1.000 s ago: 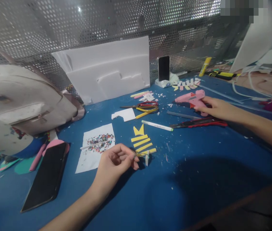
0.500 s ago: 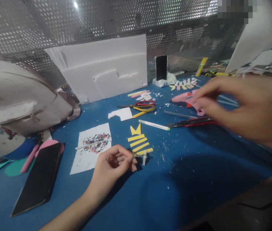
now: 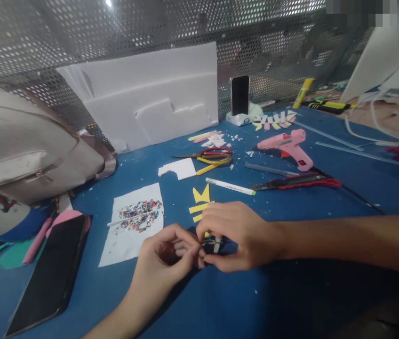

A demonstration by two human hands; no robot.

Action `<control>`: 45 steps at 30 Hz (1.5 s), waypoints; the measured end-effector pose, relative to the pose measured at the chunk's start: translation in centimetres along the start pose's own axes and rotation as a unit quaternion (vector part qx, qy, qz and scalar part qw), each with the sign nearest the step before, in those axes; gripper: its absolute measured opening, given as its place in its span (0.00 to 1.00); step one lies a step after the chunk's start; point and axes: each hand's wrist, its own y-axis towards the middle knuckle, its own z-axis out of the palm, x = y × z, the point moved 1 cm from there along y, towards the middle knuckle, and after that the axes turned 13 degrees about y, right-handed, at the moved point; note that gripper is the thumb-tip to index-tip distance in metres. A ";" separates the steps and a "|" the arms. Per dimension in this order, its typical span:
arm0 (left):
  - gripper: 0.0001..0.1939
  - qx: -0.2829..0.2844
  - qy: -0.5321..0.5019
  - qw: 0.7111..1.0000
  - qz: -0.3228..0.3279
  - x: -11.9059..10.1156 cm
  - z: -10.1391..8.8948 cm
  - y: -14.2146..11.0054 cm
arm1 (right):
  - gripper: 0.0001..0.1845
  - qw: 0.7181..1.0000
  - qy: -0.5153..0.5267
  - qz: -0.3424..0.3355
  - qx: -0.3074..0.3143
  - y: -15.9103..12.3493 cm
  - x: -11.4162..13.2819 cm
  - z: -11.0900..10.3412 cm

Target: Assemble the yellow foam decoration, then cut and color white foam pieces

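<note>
Low in the middle of the head view, my left hand [image 3: 171, 256] pinches something small between thumb and forefinger. My right hand [image 3: 240, 235] reaches in from the right, its fingertips closed against the left ones at the same spot. Between the right thumb and fingers shows a small pale, greenish piece [image 3: 217, 244], too small to name. Just behind the hands lie yellow strips [image 3: 199, 207], partly covered by the right hand, and a yellow crown-shaped cutout [image 3: 201, 194]. To the left, a white sheet [image 3: 115, 256] carries colourful flakes and a thin white stick [image 3: 129, 219].
A pink glue gun [image 3: 291, 145], a red-handled cutter [image 3: 296, 181], a white marker [image 3: 230, 186] and scissors [image 3: 217, 157] lie behind the hands. A dark phone [image 3: 49, 273] and a backpack [image 3: 26, 141] are on the left. Another phone [image 3: 240, 95] stands before the mesh wall.
My right hand has come down from over the glue gun at the right to meet my left fingertips. The left hand keeps its pinch in nearly the same place.
</note>
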 end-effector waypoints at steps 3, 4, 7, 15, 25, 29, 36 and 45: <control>0.07 0.002 0.002 1.000 -0.003 -0.1 0.0 -0.1 | 0.07 1.000 0.023 0.013 0.012 -0.2 0.1 0.1; 0.07 0.002 0.003 1.000 -0.003 -0.1 0.0 -0.1 | 0.06 1.000 0.025 0.013 0.010 -0.3 0.1 0.1; 0.07 0.003 0.003 1.000 -0.002 -0.1 0.0 -0.1 | 0.05 0.999 0.030 0.014 0.008 -0.3 0.1 0.0; 0.07 0.005 0.003 1.000 0.006 0.0 0.1 -0.1 | 0.03 0.999 0.036 0.016 0.014 -0.4 -0.1 -0.1; 0.06 0.005 -0.003 1.000 0.013 0.0 0.0 -0.3 | 0.04 0.999 0.026 0.022 0.025 -0.5 -0.2 -0.1; 0.07 0.007 -0.009 1.000 0.015 -0.1 0.0 -0.2 | 0.04 0.999 0.024 0.020 0.024 -0.6 -0.2 -0.1; 0.06 0.009 -0.018 1.000 0.016 0.1 0.1 -0.2 | 0.05 0.999 0.033 0.017 0.024 -0.5 -0.2 -0.1; 0.06 0.013 -0.019 1.000 0.019 0.1 0.0 -0.3 | 0.07 0.999 0.029 0.017 0.022 -0.5 -0.1 -0.1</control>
